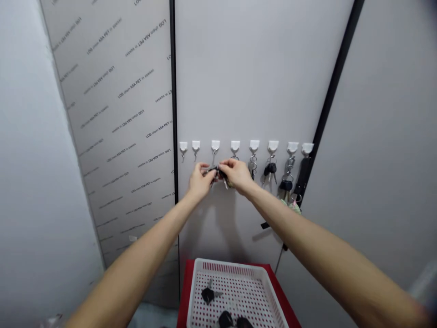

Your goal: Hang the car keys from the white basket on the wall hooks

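Just below the third white wall hook (215,146) from the left, both hands hold a bunch of keys (223,177). The fingers of my left hand (200,182) pinch its left side. My right hand (239,174) grips it from the right, thumb and fingers together near the top. Metal key blades and a dark key head show between the hands. Fingers partly hide the bunch, so I cannot tell whether its ring touches the hook. Behind my right hand, a ring hangs from the neighbouring hook (235,146), mostly covered.
Farther right, black-headed keys (271,168), a clip with keys (289,169) and a black strap (303,175) hang from hooks. Below, a white perforated basket (232,265) holds several dark-headed keys (207,295) and stands on a red surface (184,296). A printed panel (112,114) stands left.
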A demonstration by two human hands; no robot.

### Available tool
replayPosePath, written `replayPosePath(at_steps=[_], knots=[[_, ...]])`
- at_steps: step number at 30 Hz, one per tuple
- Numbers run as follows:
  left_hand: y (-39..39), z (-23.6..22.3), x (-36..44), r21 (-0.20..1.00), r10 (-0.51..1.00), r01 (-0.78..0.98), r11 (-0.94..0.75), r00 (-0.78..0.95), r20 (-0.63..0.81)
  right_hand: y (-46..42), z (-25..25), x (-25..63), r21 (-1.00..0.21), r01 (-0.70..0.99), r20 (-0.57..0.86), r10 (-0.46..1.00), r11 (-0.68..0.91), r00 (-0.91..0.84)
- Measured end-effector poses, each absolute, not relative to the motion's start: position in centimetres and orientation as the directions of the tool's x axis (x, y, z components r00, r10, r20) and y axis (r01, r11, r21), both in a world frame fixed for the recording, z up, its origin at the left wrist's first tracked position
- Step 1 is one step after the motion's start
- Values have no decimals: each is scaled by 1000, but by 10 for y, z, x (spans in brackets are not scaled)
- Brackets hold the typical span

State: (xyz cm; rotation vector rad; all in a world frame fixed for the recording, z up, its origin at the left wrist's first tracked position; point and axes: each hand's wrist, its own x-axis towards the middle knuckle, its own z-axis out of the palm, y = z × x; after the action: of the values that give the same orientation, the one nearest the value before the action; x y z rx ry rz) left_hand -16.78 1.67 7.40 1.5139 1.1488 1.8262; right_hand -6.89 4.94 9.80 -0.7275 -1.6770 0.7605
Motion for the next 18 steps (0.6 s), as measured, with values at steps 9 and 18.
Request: replayPosePath(at_steps=[9, 18], knots=[[58, 119, -175, 856, 742, 283, -433, -427, 516, 82, 142, -94, -631, 371, 709, 700, 681, -80], [57, 89, -175, 898, 825, 205, -388, -357, 438, 73, 121, -85, -575, 495, 696, 708, 651, -123]])
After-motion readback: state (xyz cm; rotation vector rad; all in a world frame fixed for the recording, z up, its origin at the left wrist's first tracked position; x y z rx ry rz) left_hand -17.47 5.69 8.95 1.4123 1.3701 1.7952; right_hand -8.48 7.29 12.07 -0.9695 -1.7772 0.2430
